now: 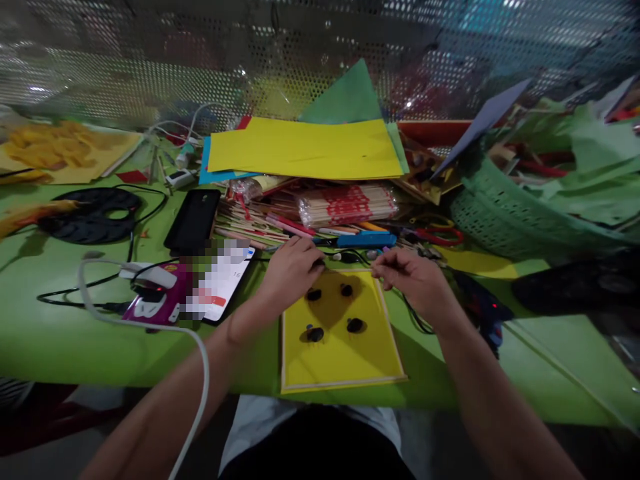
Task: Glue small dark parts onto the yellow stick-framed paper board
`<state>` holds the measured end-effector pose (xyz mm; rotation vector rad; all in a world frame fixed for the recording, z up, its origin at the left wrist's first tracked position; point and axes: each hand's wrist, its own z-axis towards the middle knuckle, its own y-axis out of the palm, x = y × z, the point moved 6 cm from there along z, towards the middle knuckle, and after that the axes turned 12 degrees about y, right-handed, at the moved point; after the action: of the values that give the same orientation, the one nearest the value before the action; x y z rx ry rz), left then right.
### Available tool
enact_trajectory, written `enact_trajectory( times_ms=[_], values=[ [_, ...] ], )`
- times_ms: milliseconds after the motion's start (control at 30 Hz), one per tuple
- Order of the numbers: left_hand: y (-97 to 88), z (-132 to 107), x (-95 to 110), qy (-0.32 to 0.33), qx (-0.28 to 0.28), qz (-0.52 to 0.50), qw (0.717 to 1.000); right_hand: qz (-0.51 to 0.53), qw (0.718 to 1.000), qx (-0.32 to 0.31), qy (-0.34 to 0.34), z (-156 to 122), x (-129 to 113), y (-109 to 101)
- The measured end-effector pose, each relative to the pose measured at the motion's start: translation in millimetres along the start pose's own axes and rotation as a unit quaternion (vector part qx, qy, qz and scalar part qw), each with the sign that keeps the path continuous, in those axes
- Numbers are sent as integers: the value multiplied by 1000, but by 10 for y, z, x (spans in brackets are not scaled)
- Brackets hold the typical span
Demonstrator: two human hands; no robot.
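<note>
A yellow framed board (pixel 345 360) lies on the green table in front of me, with several small dark round pieces (pixel 355 325) on it. My left hand (pixel 290 269) rests at the board's far left corner, fingers curled onto a small dark object by a thin black wire (pixel 350 255). My right hand (pixel 410 277) hovers at the far right corner, fingers pinched together; what they hold is too small to make out.
Beyond the board lie bundled sticks (pixel 345 203), pens, a blue tool (pixel 367 239), red scissors (pixel 440 235) and yellow paper sheets (pixel 305 148). A black phone (pixel 193 220), a second phone and a purple charger (pixel 155 303) with cables sit left. A green basket (pixel 500 213) stands right.
</note>
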<state>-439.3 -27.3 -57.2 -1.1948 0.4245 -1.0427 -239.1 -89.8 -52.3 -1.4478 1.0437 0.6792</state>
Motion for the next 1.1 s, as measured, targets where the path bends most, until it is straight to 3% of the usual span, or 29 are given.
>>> enact_trajectory(
  times_ms=[67,200,367,567,667,833,967,1100],
  values=[
    [-64,-6,-12,-4,16,-3,1000,-112,993,-7,-23,-8,4,31],
    [-175,-20,-56,-14,50,-7,999,-299,949,-39,-87,-7,20,122],
    [-253,-36,-91,-24,64,-6,998,-369,925,-29,-92,12,64,168],
    [-287,-45,-131,-45,38,-23,998,-452,887,4,-95,-2,32,252],
    [-250,-54,-141,-47,-25,-26,998,-414,905,11,-97,-5,-11,218],
    [-145,-103,-116,-32,-126,4,991,-229,970,29,-77,-66,-78,19],
    [-96,-129,-90,-20,-141,37,989,-53,995,38,-78,-316,-79,-181],
    [-54,-134,-91,-23,-141,53,988,72,995,63,-14,-824,178,-522]
  ],
)
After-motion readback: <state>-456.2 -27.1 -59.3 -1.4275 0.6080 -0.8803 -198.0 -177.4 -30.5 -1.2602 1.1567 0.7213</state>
